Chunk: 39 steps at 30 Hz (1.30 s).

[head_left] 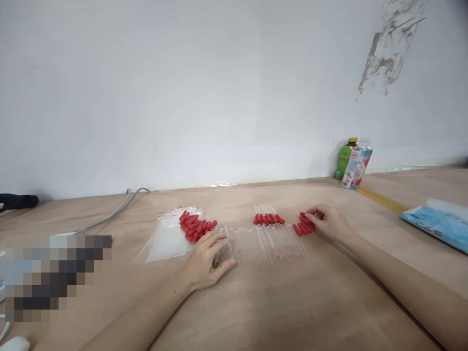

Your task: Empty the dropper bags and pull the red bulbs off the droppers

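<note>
A row of clear thin tubes (256, 243), like dropper pipes, lies side by side on the wooden table. At its left end my left hand (210, 258) rests palm down, thumb and fingers apart, touching the tubes. Just behind that hand, a heap of red rubber bulbs (195, 226) sits on clear plastic bags (166, 243). Behind the row are several tubes fitted with red bulbs (268, 219), lined up together. My right hand (325, 222) pinches a red rubber bulb (302, 214) at a small group of loose red bulbs (304, 226) by the row's right end.
Two drink bottles, one green (342, 158) and one with a printed label (356, 168), stand against the wall. A blue packet (435, 222) lies at the right. Grey cables (120, 209) cross the left side, near a blurred-out object (51, 278). A black item (18, 201) lies far left.
</note>
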Motion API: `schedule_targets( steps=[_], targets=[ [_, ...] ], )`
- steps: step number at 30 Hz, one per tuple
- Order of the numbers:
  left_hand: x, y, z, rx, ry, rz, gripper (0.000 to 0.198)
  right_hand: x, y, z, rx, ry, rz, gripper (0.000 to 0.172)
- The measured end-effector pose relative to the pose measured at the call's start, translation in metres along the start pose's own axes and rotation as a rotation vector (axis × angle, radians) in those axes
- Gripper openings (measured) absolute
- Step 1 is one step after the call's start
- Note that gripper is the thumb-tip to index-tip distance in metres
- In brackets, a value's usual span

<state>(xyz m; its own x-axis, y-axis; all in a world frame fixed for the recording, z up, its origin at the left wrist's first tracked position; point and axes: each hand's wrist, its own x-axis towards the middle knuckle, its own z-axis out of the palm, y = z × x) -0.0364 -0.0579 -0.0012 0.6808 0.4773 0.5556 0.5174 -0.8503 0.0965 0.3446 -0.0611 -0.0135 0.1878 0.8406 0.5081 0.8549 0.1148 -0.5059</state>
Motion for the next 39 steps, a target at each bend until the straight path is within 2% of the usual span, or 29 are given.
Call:
schedule_targets(
  steps=[2, 5, 8, 11, 16, 20, 23, 27, 32, 39],
  targets=[
    [-0.001, -0.003, -0.006, -0.004, -0.070, 0.043, 0.055, 0.000, 0.004, 0.001, -0.011, -0.011, -0.017, 0.028],
    [-0.002, -0.009, -0.011, -0.010, -0.168, 0.071, 0.066, 0.001, 0.007, 0.002, -0.036, 0.056, -0.027, 0.030],
    [-0.002, -0.012, -0.012, -0.021, -0.255, 0.049, 0.061, 0.000, 0.000, 0.002, -0.049, 0.130, 0.013, 0.030],
    [0.001, -0.013, -0.010, -0.033, -0.292, 0.012, 0.050, -0.001, -0.018, 0.003, -0.073, 0.108, -0.001, 0.027],
    [0.004, -0.019, 0.000, 0.005, -0.211, 0.003, 0.043, 0.003, -0.057, 0.013, -0.279, -0.111, -0.037, 0.030],
    [0.003, -0.022, 0.007, 0.040, -0.094, 0.002, 0.037, 0.012, -0.075, 0.024, -0.329, -0.180, 0.056, 0.038],
    [0.002, -0.020, 0.008, 0.056, -0.049, 0.003, 0.034, 0.020, -0.080, 0.032, -0.368, -0.224, 0.145, 0.041],
    [0.001, -0.018, 0.008, 0.080, -0.033, -0.044, 0.033, 0.028, -0.085, 0.039, -0.416, -0.248, 0.231, 0.032],
    [0.000, -0.019, 0.008, 0.088, -0.038, -0.049, 0.034, 0.032, -0.091, 0.043, -0.430, -0.231, 0.266, 0.026],
    [0.000, -0.019, 0.008, 0.113, 0.000, -0.028, 0.035, 0.031, -0.101, 0.019, -0.295, -0.197, 0.238, 0.031]
  ],
)
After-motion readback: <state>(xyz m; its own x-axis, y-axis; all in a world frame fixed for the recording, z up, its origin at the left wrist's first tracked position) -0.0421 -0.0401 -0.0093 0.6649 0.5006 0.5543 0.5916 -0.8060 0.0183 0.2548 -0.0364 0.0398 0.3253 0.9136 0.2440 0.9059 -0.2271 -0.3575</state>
